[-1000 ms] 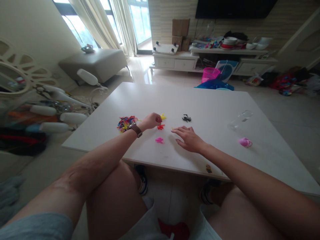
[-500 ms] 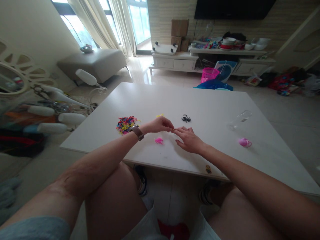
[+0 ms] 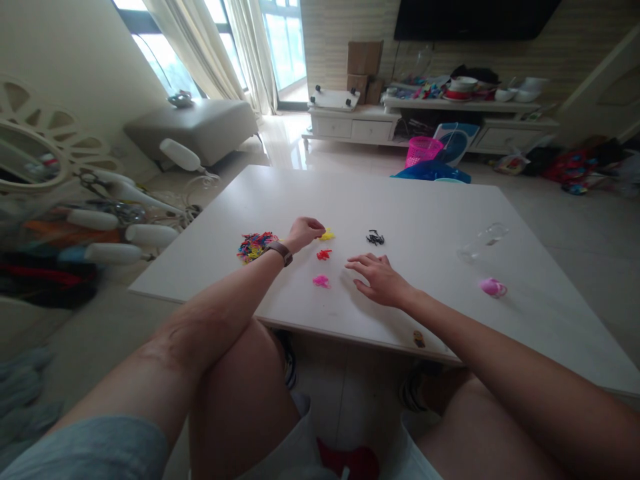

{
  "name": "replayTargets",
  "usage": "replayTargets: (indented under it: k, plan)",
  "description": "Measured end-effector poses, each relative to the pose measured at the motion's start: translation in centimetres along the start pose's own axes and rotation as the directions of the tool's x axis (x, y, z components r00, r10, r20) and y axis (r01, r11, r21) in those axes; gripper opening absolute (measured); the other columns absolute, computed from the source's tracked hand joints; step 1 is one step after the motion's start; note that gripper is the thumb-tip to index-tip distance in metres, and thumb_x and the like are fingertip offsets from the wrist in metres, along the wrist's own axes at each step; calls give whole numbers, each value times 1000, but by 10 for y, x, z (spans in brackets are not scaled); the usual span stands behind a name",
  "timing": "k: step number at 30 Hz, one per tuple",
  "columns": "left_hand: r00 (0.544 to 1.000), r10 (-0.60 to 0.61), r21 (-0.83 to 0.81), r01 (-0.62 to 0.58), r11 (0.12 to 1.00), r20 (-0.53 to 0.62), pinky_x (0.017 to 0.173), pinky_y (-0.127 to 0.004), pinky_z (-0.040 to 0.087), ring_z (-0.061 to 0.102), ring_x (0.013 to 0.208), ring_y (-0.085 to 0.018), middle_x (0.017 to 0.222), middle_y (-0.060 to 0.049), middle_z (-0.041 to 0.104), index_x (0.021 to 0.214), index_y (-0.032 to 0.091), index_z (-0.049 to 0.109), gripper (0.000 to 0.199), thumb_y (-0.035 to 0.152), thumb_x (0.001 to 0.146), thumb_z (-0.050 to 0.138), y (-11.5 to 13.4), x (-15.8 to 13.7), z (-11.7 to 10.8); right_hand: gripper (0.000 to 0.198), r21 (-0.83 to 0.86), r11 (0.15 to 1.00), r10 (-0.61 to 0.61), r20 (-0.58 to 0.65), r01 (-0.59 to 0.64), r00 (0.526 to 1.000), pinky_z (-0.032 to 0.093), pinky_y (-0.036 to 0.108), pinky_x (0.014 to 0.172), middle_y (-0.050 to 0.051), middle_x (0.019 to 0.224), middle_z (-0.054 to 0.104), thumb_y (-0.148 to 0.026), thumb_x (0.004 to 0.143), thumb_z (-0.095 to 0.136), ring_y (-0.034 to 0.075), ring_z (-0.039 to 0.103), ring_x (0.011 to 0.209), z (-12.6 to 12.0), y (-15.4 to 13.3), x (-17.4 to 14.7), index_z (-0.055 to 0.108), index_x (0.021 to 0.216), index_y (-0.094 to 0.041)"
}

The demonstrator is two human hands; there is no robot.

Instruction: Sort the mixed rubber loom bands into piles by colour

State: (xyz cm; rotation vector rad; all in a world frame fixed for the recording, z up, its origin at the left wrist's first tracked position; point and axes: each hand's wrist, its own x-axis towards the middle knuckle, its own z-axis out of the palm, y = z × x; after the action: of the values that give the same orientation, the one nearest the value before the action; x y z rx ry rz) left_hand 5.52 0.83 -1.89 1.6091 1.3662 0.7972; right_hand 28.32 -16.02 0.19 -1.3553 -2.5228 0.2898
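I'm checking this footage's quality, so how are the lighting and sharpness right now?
In the head view, the windows are washed out and the floor glares; in the head view, a soft shadow lies near the right hand; also in the head view, the lamp at left looks smeared, and the multicoloured pile blurs together.

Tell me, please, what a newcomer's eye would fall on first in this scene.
Probably the multicoloured heap on the left part of the white table. Next, perhaps, come the yellow pile by the left hand, the red pile and pink pile nearer the person, and the black pile beyond the right hand. The bright pink basket past the table's far edge also stands out.
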Motion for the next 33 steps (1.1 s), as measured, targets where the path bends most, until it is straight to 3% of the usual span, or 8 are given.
replayTargets:
  k: [4, 11, 19, 25, 33]
  plan:
    - [998, -32, 42, 34, 999, -48, 56, -23, 44, 61, 61, -13, 66, -4, 70, 74, 15, 77, 9, 21, 67, 78, -10, 4, 1, 38, -6, 1000, -11, -12, 11, 1000, 34, 46, 94, 13, 139, 61, -25, 95, 53, 30, 51, 124, 0, 0, 0, 60, 132, -23]
    - [993, -84, -76, 78, 994, -78, 61, -23, 50, 64, 63, -13, 70, -5, 72, 75, 14, 74, 13, 18, 66, 81, -12, 9, 9, 37, 1, 1000, -12, -14, 12, 1000, 34, 46, 94, 13, 139, 61, -25, 95, 53, 30, 51, 124, 0, 1, 0, 60, 131, -23]
    - [992, -71, -84, 62, 994, -108, 59, -22, 49, 68, 67, -14, 80, -7, 73, 86, 13, 71, 20, 26, 73, 80, -9, 15, 4, 36, 8, 1000, -16, -14, 16, 1000, 34, 46, 94, 14, 138, 61, -25, 95, 54, 31, 52, 124, 1, 2, 0, 60, 131, -22]
    - [983, -85, -67, 75, 995, -161, 58, -22, 49, 70, 68, -15, 79, -7, 72, 83, 13, 71, 17, 24, 72, 78, -8, 17, -17, 35, 1, 1000, -12, 1, 12, 1000, 34, 44, 93, 14, 137, 62, -23, 95, 54, 30, 52, 124, -1, 0, 0, 60, 129, -21]
    - [959, -29, -4, 29, 1000, -282, 54, -21, 46, 69, 67, -16, 73, -5, 70, 81, 14, 72, 16, 23, 69, 72, -14, 8, -71, 34, 7, 1000, -18, -10, 18, 1000, 34, 45, 92, 13, 134, 63, -23, 94, 54, 30, 53, 122, 1, 2, 1, 61, 127, -21]
